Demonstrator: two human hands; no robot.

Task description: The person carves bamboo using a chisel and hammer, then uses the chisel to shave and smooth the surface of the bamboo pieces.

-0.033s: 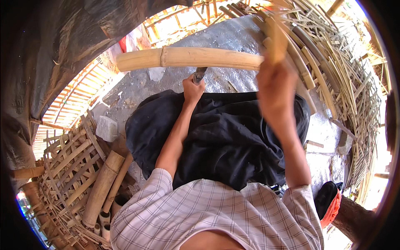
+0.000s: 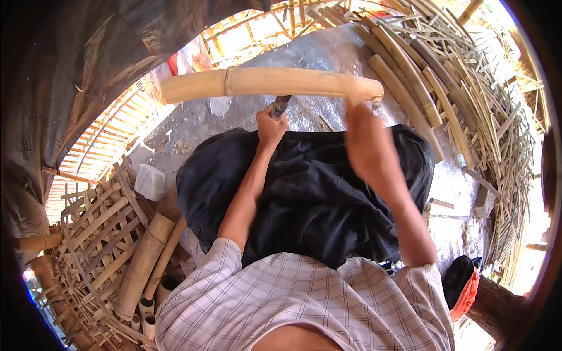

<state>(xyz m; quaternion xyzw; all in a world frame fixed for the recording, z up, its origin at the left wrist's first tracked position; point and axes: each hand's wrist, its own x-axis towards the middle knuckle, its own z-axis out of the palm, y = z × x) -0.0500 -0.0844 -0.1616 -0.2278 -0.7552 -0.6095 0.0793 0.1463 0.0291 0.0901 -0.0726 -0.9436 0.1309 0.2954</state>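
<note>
Evidently, the left grip (image 2: 273,124) clutched a dark handle (image 2: 281,106), the bamboo length (image 2: 263,82) just beyond; what the blurred right grip (image 2: 367,134) held, I couldn't tell. Striking seemed in hand, the next move calling for steady aim.

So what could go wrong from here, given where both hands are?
The right hand is blurred near the right end of the bamboo length, so a misjudged move might knock it against the bamboo. The left hand holds a dark handle close to the bamboo, so a slip could jar or pinch that hand.
</note>
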